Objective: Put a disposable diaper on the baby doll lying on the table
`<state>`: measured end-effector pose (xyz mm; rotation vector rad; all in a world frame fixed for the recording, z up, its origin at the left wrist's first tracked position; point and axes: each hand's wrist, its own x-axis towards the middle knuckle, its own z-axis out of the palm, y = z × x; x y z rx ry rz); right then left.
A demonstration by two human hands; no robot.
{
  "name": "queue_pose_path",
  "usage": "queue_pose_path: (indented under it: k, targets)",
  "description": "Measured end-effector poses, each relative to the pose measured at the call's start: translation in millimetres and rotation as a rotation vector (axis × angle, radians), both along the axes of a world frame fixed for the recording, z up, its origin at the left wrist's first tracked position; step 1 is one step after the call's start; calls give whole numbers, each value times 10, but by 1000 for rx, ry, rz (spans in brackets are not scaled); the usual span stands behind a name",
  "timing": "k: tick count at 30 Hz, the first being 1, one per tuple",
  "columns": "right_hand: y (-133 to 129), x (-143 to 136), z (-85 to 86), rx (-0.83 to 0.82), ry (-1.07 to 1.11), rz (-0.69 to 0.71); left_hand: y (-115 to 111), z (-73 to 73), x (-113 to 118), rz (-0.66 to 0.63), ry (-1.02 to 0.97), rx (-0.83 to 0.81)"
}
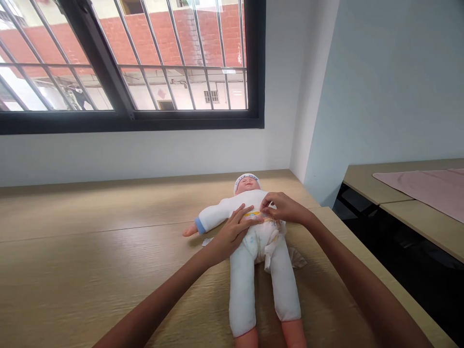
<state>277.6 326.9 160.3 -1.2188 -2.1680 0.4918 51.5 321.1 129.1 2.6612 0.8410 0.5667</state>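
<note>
A baby doll [242,289] lies on its back on the table, head toward the window, in a white outfit and a white cap [247,178]. Around its hips is a white diaper [259,242] with a coloured waistband; a loose strip hangs at its right side. My left hand [232,232] lies flat across the diaper's front, fingers stretched out. At the waistband's right part, my right hand [280,207] is closed in a pinch on the diaper's edge; its fingertips partly hide the spot. The doll's right-side arm is hidden behind my right hand.
The wooden table [90,270] runs to the wall below a barred window [181,63]. Its right edge slopes past my right arm. Across a gap, another table [377,183] carries a pink cloth [431,186].
</note>
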Motion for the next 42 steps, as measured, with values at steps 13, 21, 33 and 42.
queue_pose_path:
  k: [13,21,33,42]
  targets:
    - [-185,-210,94,57,-13,43,2,-65,-8,41,36,202]
    - [-246,-269,129,30,-39,35,-28,-54,-3,82,86,276]
    - [-81,-138,-53,-102,202,96,-41,-60,27,99,0,535]
    - [-46,-124,-52,-217,322,81,-45,-37,23,116,-82,558]
